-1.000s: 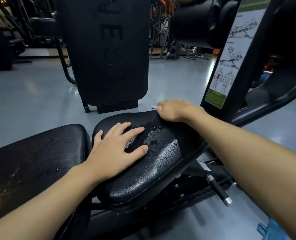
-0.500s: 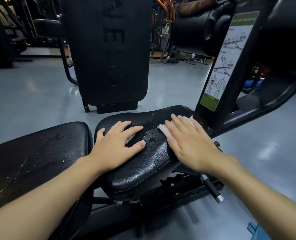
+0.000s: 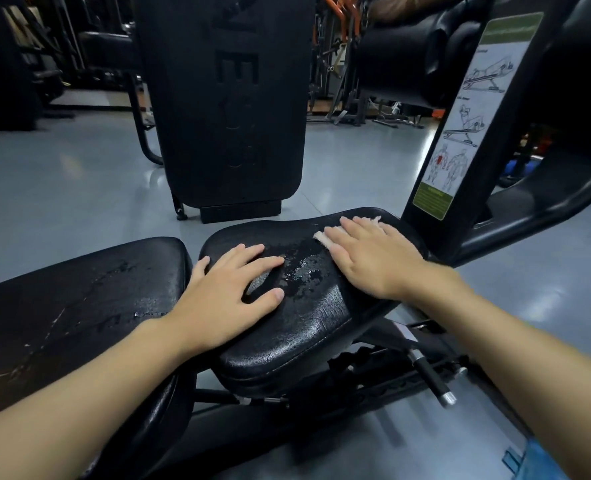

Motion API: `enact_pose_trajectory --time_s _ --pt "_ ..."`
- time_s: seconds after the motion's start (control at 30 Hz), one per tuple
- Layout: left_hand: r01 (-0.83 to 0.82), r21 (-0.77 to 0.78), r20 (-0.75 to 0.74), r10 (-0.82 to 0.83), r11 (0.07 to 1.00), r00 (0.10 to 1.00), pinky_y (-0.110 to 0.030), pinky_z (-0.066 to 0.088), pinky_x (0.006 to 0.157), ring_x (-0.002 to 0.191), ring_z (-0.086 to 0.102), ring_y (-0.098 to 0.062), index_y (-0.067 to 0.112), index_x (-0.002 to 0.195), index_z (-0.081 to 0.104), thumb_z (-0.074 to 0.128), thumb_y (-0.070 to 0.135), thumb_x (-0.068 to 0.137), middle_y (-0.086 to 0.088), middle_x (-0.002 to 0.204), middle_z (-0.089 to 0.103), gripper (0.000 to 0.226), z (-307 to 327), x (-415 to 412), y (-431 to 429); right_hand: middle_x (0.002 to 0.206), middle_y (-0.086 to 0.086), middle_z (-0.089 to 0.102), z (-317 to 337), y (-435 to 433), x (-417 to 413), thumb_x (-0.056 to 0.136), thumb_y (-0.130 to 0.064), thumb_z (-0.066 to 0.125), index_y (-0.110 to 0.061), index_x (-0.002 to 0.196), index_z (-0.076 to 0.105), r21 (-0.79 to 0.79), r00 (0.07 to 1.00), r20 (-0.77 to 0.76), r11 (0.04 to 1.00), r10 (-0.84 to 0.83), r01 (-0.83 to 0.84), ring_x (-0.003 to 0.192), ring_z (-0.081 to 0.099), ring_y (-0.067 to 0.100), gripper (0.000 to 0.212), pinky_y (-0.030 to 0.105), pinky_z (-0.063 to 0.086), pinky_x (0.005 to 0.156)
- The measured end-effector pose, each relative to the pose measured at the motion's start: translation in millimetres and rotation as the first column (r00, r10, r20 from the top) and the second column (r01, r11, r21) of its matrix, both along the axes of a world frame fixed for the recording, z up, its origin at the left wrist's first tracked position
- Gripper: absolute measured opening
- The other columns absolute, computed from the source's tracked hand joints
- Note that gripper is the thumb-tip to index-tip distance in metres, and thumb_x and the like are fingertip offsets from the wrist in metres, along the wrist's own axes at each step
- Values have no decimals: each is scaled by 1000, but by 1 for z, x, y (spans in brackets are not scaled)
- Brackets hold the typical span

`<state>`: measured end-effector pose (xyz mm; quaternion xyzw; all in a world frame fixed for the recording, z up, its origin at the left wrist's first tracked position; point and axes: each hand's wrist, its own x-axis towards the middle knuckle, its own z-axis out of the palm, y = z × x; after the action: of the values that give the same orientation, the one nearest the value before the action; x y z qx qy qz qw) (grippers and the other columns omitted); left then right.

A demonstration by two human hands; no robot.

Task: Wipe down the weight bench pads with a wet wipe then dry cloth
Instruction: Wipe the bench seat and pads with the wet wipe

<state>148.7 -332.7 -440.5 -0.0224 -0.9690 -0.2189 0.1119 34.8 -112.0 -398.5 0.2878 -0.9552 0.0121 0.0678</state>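
The black seat pad (image 3: 304,334) of the weight bench lies in the middle, with a wet patch (image 3: 301,271) on its top. My left hand (image 3: 231,296) rests flat on the pad's left part, fingers spread, and a grey wet wipe (image 3: 256,284) shows between thumb and forefinger. My right hand (image 3: 373,258) presses flat on a pale cloth (image 3: 321,239) at the pad's far right end; cloth edges stick out past the fingertips. The longer back pad (image 3: 62,306), scuffed and damp, adjoins on the left.
A tall black upright pad (image 3: 224,98) of another machine stands just beyond the bench. A frame post with an exercise placard (image 3: 474,116) rises at the right. A metal adjustment pin (image 3: 432,379) juts out under the seat. Grey floor (image 3: 62,188) surrounds it.
My right hand has come back from the pad's far edge, where it was curled, and now lies flat on the cloth on the pad. My left hand has stayed in place.
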Motion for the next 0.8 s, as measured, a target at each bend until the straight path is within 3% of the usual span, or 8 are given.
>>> enact_pose_trajectory --time_s 0.1,0.23,0.4,0.6,0.67,0.8 --pt "2 -2 -3 -2 1000 1000 -49 -1 121 147 1 2 61 138 31 24 80 75 27 157 17 66 -2 0 -2 151 6 38 7 -28 -44 102 -50 9 -31 146 35 53 998 66 999 2 -5 144 27 27 55 49 16 119" --pt "10 23 -15 -10 1000 1000 -48 0 121 146 0 6 64 135 32 26 78 76 30 156 18 61 -5 -2 -5 151 6 44 14 -61 -85 100 -47 13 -28 139 46 121 985 167 992 -45 25 138 39 29 54 49 24 114" --pt "16 55 -18 -15 998 1000 -48 0 121 145 1 8 68 132 32 27 75 77 32 155 19 55 -6 -1 -8 150 5 45 14 -65 -88 98 -48 13 -29 137 47 144 985 169 989 -46 21 137 41 29 55 48 26 111" --pt "20 46 -15 -19 999 1000 -50 2 120 146 4 6 69 131 33 27 75 79 31 155 20 53 -6 -1 -8 154 0 35 0 -23 -17 99 -48 3 -31 147 34 81 992 -40 990 116 -113 145 24 23 60 44 15 120" --pt "18 42 -15 -17 999 1000 -51 2 120 146 6 5 67 132 34 27 75 79 30 155 21 55 -5 -1 -8 160 0 26 -6 -6 15 90 -50 -9 -34 151 25 87 986 -90 988 137 -129 149 16 23 72 43 11 121" --pt "7 34 -17 -6 999 1000 -49 1 120 147 8 1 60 136 37 26 73 79 26 156 24 59 -2 2 -5 166 -3 0 -23 24 64 92 -52 -8 -32 156 6 37 988 -78 990 136 -133 151 -12 17 68 43 -6 122"
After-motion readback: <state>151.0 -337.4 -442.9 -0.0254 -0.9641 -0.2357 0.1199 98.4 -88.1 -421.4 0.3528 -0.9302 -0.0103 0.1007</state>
